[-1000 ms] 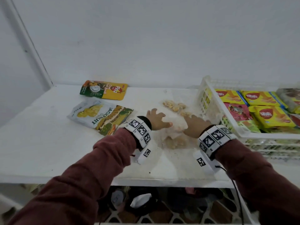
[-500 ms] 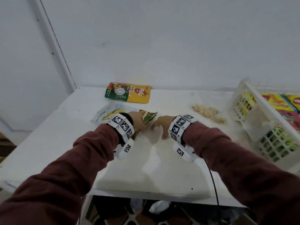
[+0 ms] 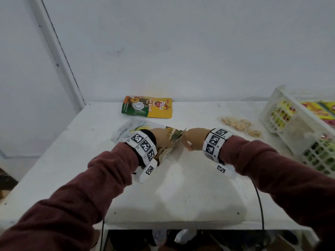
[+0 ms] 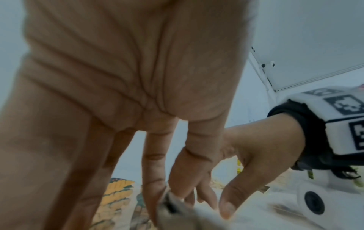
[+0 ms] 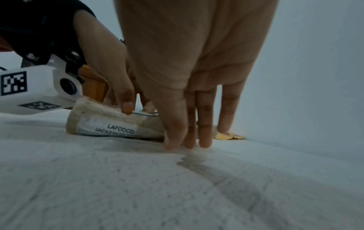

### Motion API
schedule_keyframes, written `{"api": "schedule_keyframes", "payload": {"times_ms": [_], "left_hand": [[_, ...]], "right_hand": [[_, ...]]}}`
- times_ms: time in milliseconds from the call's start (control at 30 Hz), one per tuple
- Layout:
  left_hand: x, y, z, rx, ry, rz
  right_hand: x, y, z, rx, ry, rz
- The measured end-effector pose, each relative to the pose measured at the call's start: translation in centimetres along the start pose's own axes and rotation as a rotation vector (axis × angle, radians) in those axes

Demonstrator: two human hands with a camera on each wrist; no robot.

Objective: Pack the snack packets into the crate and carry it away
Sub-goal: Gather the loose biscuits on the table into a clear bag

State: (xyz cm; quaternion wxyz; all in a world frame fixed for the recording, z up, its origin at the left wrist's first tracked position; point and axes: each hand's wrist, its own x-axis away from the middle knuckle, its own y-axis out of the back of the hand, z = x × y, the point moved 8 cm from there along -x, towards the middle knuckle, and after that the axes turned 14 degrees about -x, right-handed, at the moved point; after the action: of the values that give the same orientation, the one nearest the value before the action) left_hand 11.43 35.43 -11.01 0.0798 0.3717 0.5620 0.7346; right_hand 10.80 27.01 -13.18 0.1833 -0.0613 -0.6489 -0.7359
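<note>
A jackfruit chips packet point(image 3: 126, 131) lies flat on the white table point(image 3: 181, 187), left of centre. My left hand point(image 3: 161, 140) is on its near right part; in the right wrist view its thumb presses the top of the packet point(image 5: 110, 127) with the fingers behind. My right hand point(image 3: 194, 142) stands at the packet's right corner, thumb and straight fingers point(image 5: 204, 137) meeting around that corner at the tabletop. The white slatted crate point(image 3: 306, 134) at the right edge holds several yellow and red snack packets.
A yellow and green pineapple biscuit packet point(image 3: 146, 106) lies by the back wall. A clear bag of pale nuts point(image 3: 241, 125) lies between my right wrist and the crate. Under the table, dark objects show.
Both hands have left the clear bag near the crate and moved left onto the jackfruit packet. My view has swung left, so the crate now sits at the right edge.
</note>
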Motion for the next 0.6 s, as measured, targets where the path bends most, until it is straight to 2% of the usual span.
{"api": "schedule_keyframes", "payload": {"times_ms": [233, 433, 600], "left_hand": [[0.5, 0.4, -0.6, -0.056, -0.008, -0.051], [0.6, 0.1, -1.8, -0.062, -0.011, -0.059], [0.5, 0.2, -3.4, -0.085, -0.065, -0.077]], "right_hand": [[0.3, 0.0, -0.3, -0.114, -0.042, -0.039], [1.7, -0.1, 0.6, -0.081, -0.023, -0.049], [4.5, 3.5, 0.3, -0.217, -0.016, -0.088]]}}
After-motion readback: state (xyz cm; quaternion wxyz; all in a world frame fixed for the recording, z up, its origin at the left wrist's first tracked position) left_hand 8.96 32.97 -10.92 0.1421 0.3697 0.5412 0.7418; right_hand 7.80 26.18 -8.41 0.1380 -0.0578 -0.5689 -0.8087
